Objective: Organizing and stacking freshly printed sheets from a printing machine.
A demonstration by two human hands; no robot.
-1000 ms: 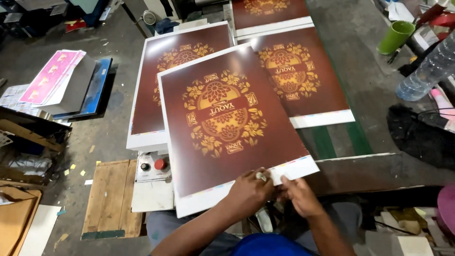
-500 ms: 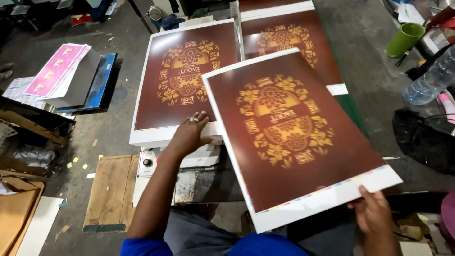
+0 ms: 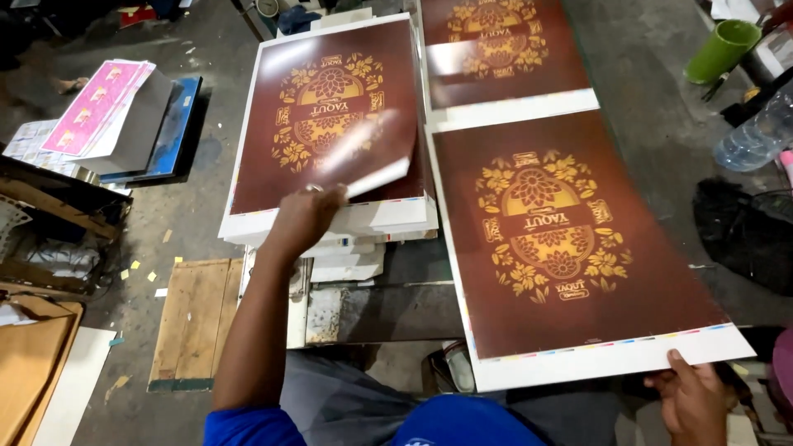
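Note:
My left hand [image 3: 304, 213] pinches the near right corner of the top sheet [image 3: 376, 161] on a thick stack of dark red printed sheets [image 3: 330, 107]; that corner is curled up and blurred. My right hand [image 3: 692, 395] grips the white near edge of another dark red sheet with a gold floral emblem [image 3: 570, 248], which lies flat to the right of the stack. Beyond it lies one more stack of the same prints [image 3: 504, 49].
A green cup [image 3: 723, 49], a plastic bottle [image 3: 756, 136] and a black bag [image 3: 743, 231] sit at the right. Pink printed sheets [image 3: 95, 103] lie on a block at the far left. A wooden board [image 3: 194, 322] and cardboard [image 3: 25, 372] are on the floor below left.
The sheet I held with both hands has swung right and settled flat. My left hand let go of it, reached to the left stack and lifted its top sheet's corner.

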